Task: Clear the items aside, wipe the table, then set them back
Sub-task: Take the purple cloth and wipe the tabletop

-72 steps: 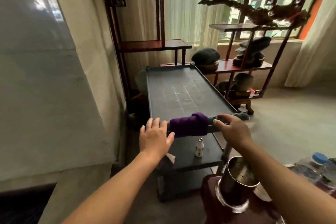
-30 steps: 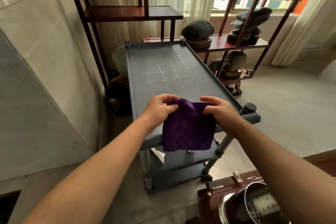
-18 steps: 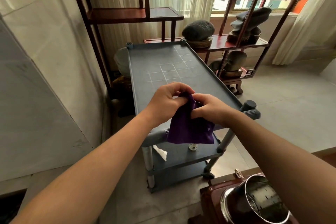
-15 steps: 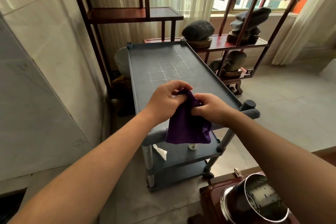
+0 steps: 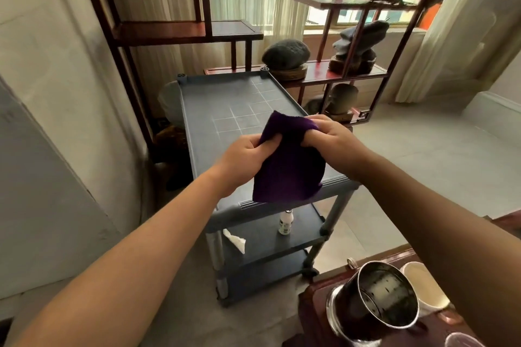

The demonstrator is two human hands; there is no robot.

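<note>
1. Cloth [image 5: 287,169], purple, hangs between our two hands above the near end of the cart's top shelf [image 5: 205,121]; its lower edge drapes in front of the shelf's ribbed near rail.
2. Half a second ago we had the cloth bunched narrow, our hands almost touching; now the hands sit a little apart and the cloth is spread wider, one corner poking up above the fingers.
3. Our left hand [image 5: 245,155] is clenched on the cloth's upper left edge, thumb pinching it against the fingers.
4. Our right hand [image 5: 329,141] is closed on the upper right edge, fabric gathered inside the curled fingers.
5. Most of the cloth falls below both grips, so we hold it only along the top.
6. The top shelf is bare, as it was earlier, with a pale grid of lines on its far half.
7. On the middle shelf, below the cloth, stands a small white bottle [image 5: 285,222]; a crumpled tissue [image 5: 235,241] lies near the left leg.
8. At lower right a metal cup [image 5: 375,307] stands on a dark red table [image 5: 313,307], with a white cup [image 5: 423,287] just beside it.
9. Behind the cart a wooden rack [image 5: 352,76] carries dark stones.
</note>
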